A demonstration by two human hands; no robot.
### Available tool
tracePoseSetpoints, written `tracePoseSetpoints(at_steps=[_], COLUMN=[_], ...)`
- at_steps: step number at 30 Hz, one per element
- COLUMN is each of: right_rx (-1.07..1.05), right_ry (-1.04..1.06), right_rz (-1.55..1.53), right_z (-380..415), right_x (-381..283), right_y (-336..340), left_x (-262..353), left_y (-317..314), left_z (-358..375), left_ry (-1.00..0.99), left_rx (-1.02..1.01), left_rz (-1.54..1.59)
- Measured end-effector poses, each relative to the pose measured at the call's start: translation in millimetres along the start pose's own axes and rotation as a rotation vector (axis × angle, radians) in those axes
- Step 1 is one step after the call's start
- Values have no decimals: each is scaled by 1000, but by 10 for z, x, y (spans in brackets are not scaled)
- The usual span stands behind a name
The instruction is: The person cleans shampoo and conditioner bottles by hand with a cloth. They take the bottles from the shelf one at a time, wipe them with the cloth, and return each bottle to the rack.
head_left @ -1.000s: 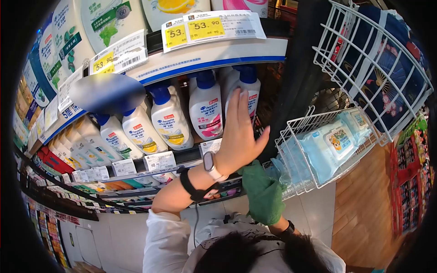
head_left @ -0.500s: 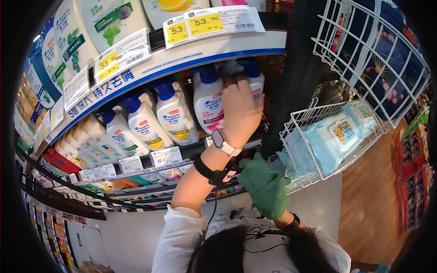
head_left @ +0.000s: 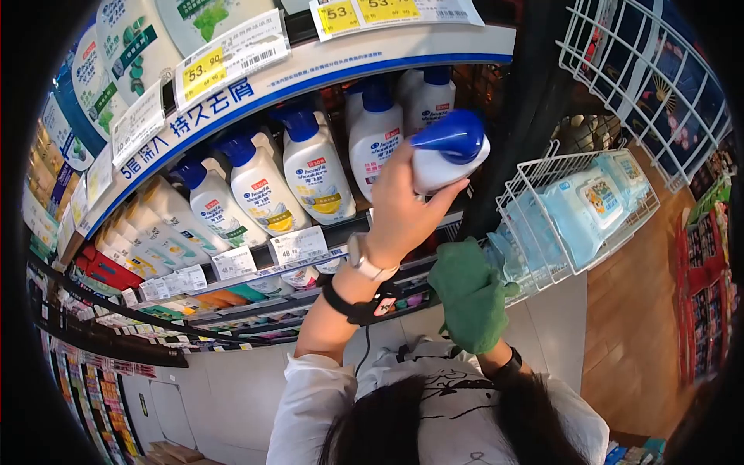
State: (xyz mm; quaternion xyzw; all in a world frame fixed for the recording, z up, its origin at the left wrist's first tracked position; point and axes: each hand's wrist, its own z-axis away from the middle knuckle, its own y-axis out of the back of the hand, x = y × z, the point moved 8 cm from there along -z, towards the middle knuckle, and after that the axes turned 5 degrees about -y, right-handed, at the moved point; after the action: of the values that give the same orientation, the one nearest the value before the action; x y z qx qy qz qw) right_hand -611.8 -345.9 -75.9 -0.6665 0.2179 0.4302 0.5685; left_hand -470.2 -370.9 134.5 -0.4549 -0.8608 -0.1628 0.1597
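Note:
My left hand (head_left: 407,205) grips a white shampoo bottle (head_left: 449,172) with a glossy blue pump cap, in front of the shelf. The bottle leans so that its cap faces me, and its label is hidden. A green cloth (head_left: 469,298) covers my right hand (head_left: 493,356) near the wire basket; the fingers are hidden under it. Behind the held bottle, another white bottle with a blue cap (head_left: 430,101) stands on the shelf. To its left is a bottle with a pink-marked label (head_left: 375,139), followed by a yellow-marked one (head_left: 316,170).
A shelf edge (head_left: 325,66) with price tags runs above the bottles. On the right hang a wire basket (head_left: 542,225) of blue wipes packs (head_left: 593,209) and a higher wire rack (head_left: 620,77). Lower shelves with more goods curve away to the left.
My left hand has come out of the shelf toward me, bringing the shampoo bottle with it. My right hand with the green cloth has shifted slightly right. The view has tilted a little.

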Motion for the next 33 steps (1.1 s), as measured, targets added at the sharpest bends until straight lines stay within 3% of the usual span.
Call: tracePoseSetpoints(at_steps=[5, 8, 12, 15, 18, 22, 23, 25, 27, 29, 30, 32, 33], right_rx=[-41, -112, -172, -188, -186, -174, -167, -158, -147, -135, -130, -123, -122], right_ry=[23, 73, 124, 158, 189, 214, 215, 224, 232, 239, 244, 259, 264], right_rz=[71, 214, 370, 422, 451, 466, 466, 472, 480, 494, 499, 515, 524], right_z=[58, 120, 251, 281, 276, 296, 305, 307, 337, 405, 440, 458, 459], right_x=[-38, -10, 77, 124, 133, 165, 173, 194, 200, 198, 202, 192, 187], right_y=[-199, -426, -668, -793, -884, -949, -950, -980, -997, -1008, -1011, -1006, -1025], left_x=[330, 382, 468, 466, 523, 796, 788, 738, 606, 478, 433, 612, 655], left_y=[499, 559, 674, 725, 854, 1104, 1129, 1217, 1304, 1411, 1362, 1131, 1071], left_z=[157, 585, 892, 1270, 1313, 1251, 1242, 1292, 1521, 1718, 1815, 2004, 2083], left_ry=[277, 445, 467, 598, 524, 322, 306, 356, 497, 770, 919, 1258, 1263], left_rx=[112, 39, -56, -88, -196, -402, -395, -320, -181, -146, -315, -407, -492], left_rz=[587, 685, 811, 730, 786, 15, -29, 91, 423, 644, 773, 1384, 1489])
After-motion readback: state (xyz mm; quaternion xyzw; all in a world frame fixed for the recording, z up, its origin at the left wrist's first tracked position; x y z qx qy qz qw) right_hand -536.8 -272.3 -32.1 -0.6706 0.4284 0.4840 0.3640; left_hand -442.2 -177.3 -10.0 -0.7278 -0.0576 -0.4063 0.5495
